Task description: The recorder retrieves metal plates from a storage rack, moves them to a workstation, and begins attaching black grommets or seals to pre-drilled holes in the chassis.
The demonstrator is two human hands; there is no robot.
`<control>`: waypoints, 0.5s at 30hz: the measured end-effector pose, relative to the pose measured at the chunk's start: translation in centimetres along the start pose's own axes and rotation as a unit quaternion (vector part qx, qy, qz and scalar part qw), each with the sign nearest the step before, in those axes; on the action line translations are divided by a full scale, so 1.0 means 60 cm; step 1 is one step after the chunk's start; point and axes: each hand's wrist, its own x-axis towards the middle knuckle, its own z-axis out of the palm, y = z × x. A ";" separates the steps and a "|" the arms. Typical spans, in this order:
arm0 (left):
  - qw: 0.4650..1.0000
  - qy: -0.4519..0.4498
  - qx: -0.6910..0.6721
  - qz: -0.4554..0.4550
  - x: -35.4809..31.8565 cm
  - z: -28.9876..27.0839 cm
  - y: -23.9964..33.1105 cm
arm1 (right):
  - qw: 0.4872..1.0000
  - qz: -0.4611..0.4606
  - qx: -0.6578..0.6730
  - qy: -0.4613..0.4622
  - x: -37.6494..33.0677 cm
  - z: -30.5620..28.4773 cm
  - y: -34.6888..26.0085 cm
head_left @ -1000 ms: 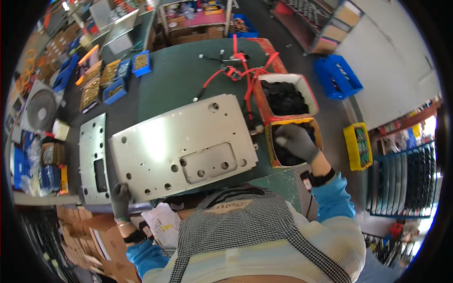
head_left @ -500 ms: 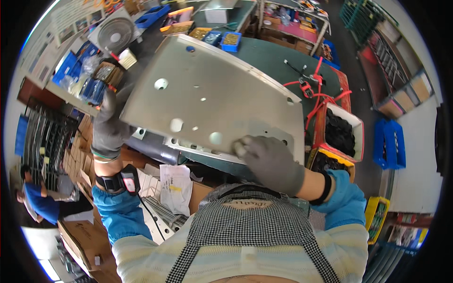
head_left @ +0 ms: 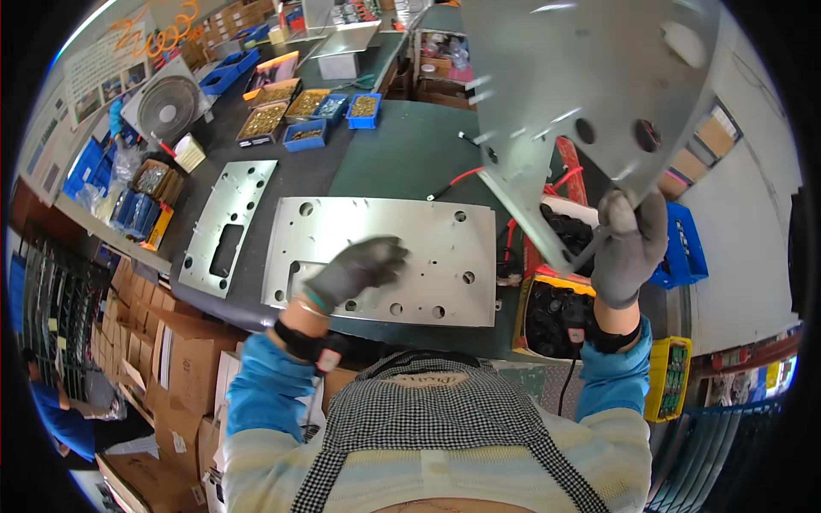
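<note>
My right hand (head_left: pixel 629 244), in a grey glove, grips the lower corner of a large bent sheet-metal panel (head_left: pixel 590 68) with round holes. This panel is raised and tilted at the upper right, hiding part of the bench. A flat rectangular metal panel (head_left: pixel 402 256) with holes and small studs lies on the bench in front of me. Over its left part is my gloved left hand (head_left: pixel 359 269), holding nothing, its fingers loosely stretched to the right; whether it touches the panel I cannot tell. Further left lies a narrow metal plate (head_left: pixel 229 224) with a rectangular cutout.
Small bins of fasteners (head_left: pixel 305 106) stand at the back left of the green-topped bench (head_left: pixel 385 154). Boxes of black parts (head_left: pixel 556 312) sit at its right edge, near red cables (head_left: pixel 457 181). A fan (head_left: pixel 167 103) and cardboard boxes (head_left: pixel 192 363) are on the left, with a person (head_left: pixel 60 419) beyond.
The bent panel has moved from the middle to the upper right, now in my right hand alone. My left hand has let go and come rightward over the flat panel, which is now uncovered.
</note>
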 end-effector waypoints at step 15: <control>0.979 0.176 -0.052 0.086 -0.056 -0.056 -0.025 | 0.834 0.486 0.127 -0.227 -0.195 -0.052 0.129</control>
